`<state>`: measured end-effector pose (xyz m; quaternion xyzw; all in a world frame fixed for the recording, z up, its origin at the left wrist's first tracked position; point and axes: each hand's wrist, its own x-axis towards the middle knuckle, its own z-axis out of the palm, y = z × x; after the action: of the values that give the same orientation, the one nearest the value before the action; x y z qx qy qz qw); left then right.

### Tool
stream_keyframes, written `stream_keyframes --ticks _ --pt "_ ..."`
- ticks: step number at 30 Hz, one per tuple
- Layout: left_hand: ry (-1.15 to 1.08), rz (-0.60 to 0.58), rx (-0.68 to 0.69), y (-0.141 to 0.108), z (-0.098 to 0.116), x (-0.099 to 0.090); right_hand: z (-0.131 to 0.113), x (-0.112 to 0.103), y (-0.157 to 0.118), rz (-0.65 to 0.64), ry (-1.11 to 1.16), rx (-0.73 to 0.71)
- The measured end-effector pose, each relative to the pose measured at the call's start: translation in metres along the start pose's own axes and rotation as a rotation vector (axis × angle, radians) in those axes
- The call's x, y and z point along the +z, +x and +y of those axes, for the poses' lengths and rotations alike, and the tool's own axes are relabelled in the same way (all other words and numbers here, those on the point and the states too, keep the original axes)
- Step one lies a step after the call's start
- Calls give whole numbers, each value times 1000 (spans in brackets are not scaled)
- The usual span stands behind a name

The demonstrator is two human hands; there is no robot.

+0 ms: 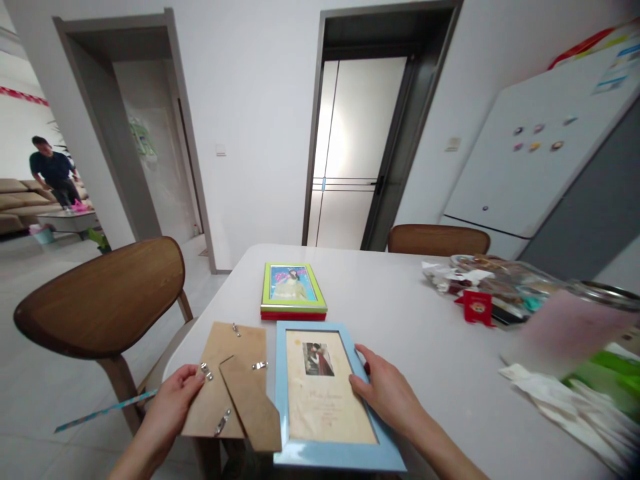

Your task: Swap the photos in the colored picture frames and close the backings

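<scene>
My left hand pinches the left edge of a brown backing board, which has metal clips around its sides and a fold-out stand on its face. Beside it, my right hand grips the right side of a light blue picture frame, thumb on the front. Inside that frame is a cream sheet with a small photo and faint print. The board's lower right corner lies close against the frame's left side. Just beyond both, a green picture frame with a picture of a figure in a pale dress lies on a red one.
A white table spreads under these things. On its right are a pink-tinted container, white tissues, a red packet and plastic-wrapped items. Wooden chairs stand left and behind. A person is far left, beside a sofa.
</scene>
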<state>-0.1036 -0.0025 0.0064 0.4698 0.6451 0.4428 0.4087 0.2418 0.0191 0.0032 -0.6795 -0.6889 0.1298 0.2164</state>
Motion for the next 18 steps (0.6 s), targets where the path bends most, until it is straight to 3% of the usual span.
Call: stream_keyframes --ticks 7,11,14,18 --pt "347 136 80 4 -2 -6 -2 -9 4 5 68 107" --pt "689 192 206 -7 14 4 -4 -22 -5 -113 626 262" --pt "663 70 372 -27 38 40 -13 -36 -16 -220 1084 364" --pt "360 -244 606 -67 71 115 -34 -52 -27 -156 1275 391"
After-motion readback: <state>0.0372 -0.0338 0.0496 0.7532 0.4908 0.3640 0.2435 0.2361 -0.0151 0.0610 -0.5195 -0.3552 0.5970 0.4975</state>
